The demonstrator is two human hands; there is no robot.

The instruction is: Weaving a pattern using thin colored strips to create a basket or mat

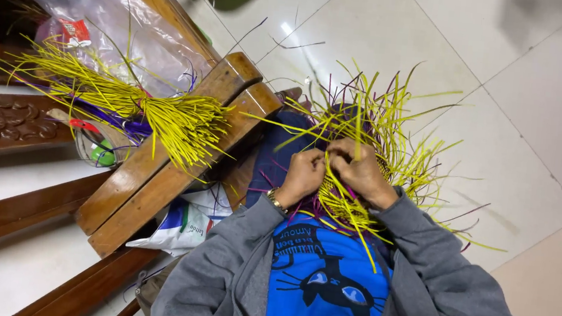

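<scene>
A half-woven basket (pixel 361 179) of yellow and purple strips lies in the person's lap, loose strip ends fanning out over the floor. The left hand (pixel 303 174) is closed, pinching strips at the weave's near edge; the right hand (pixel 362 169) is also closed on a yellow strip (pixel 351 216), the two hands touching. Under them lies a pale tiled floor (pixel 506 97) with grey joints. Beside the left hand a wooden bench (pixel 170 168) slants across the floor, and on its far end rests a bundle of yellow strips (pixel 128 102) with some purple ones. Behind the bundle sits a clear plastic bag (pixel 103 10) bearing a small red label (pixel 73 31). Below the bench's near edge lies a white printed package (pixel 181 227) with blue and green marks.
</scene>
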